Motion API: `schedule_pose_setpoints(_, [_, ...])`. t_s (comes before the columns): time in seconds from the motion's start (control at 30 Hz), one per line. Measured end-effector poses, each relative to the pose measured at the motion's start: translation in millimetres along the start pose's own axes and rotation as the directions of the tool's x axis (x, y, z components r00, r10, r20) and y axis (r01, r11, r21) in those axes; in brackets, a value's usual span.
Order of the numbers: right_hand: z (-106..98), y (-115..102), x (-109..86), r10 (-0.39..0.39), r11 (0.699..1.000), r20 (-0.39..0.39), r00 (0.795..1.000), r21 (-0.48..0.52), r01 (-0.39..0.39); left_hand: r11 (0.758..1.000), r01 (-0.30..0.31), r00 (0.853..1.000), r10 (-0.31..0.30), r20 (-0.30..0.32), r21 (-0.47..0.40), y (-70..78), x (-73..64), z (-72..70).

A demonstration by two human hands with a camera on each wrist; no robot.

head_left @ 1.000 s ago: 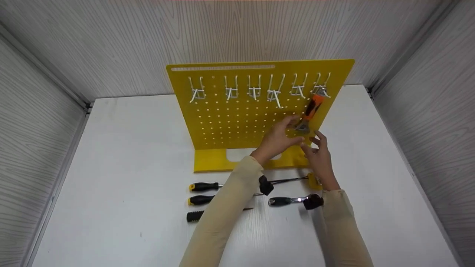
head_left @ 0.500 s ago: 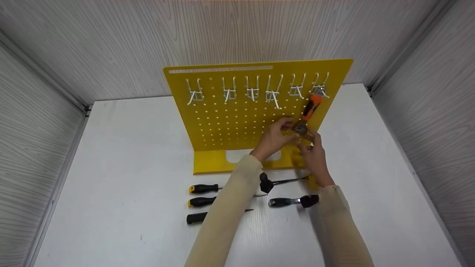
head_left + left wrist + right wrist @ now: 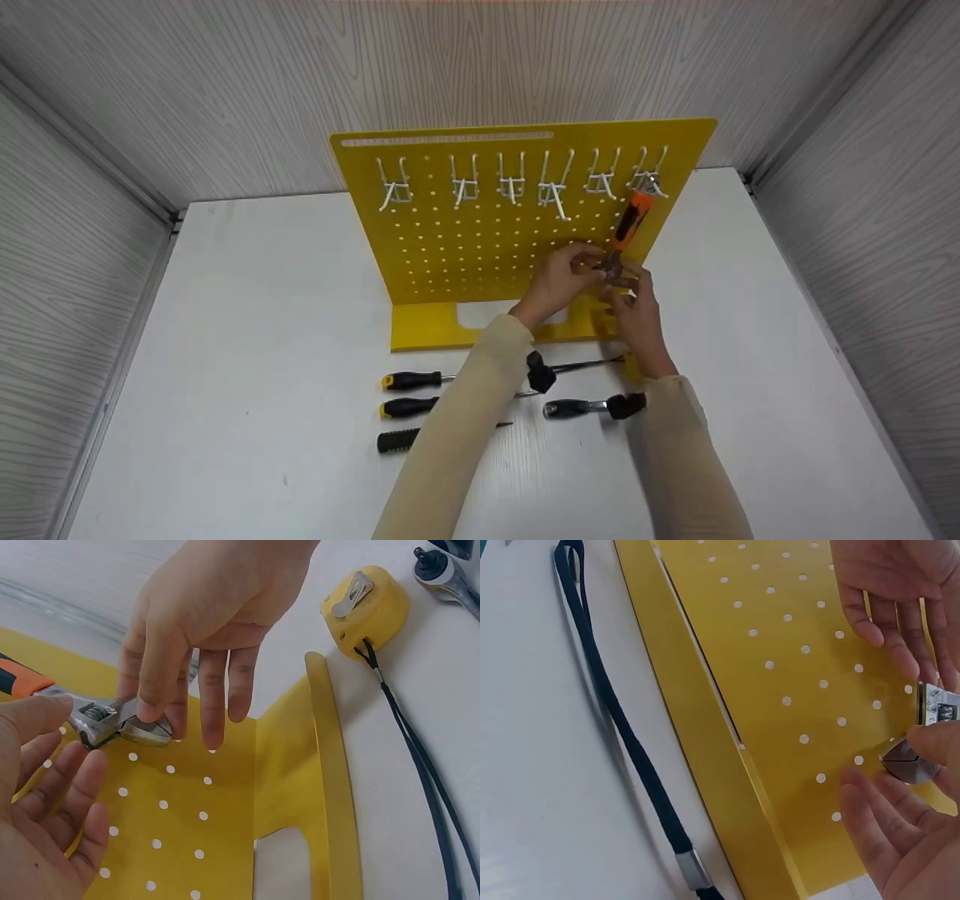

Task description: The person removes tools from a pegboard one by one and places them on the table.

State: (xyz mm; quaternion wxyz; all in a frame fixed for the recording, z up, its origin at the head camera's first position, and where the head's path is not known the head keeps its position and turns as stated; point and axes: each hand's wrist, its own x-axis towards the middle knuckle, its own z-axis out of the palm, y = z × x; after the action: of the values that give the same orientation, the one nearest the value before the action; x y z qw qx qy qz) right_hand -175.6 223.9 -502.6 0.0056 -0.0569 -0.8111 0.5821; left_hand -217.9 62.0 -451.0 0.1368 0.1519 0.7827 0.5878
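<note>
An adjustable wrench (image 3: 632, 217) with an orange and black handle hangs head down from the rightmost hook (image 3: 646, 182) of the yellow pegboard (image 3: 424, 326). My left hand (image 3: 557, 281) holds it at the neck, thumb on the metal beside the adjusting screw. From the other side my right hand (image 3: 637, 315) pinches the jaw end between thumb and forefinger. In the left wrist view the right hand (image 3: 214, 622) has its other fingers extended downward, and the wrench head (image 3: 94, 716) sits between both hands. The right wrist view shows the steel jaw tips under the right thumb.
More white hooks (image 3: 553, 193) line the board. On the white table before it lie two screwdrivers (image 3: 411, 381), a black-handled pointed tool (image 3: 397, 441), a ratchet wrench (image 3: 568, 409) and a yellow tape measure (image 3: 375, 607) with a dark strap (image 3: 622, 720). My forearms pass over several tools.
My right hand has moved left and up to the wrench head, and its fingers have closed on it. The left hand has come in closer. The wrench still hangs, its lower end slightly shifted.
</note>
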Motion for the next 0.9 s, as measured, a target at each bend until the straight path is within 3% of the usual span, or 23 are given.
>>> schedule_pose_setpoints(0.53, [-7,0,-14.4,0.022,0.992,-0.001,1.0,0.125,-0.022,0.995,-0.024,0.997,0.016,0.081,0.098,5.4,-6.1,7.0])
schedule_pose_setpoints(0.9, [-5,2,-26.6,-0.021,0.989,-0.09,0.996,0.141,0.033,0.986,-0.101,0.993,0.091,0.08,0.13,6.5,-12.7,9.1])
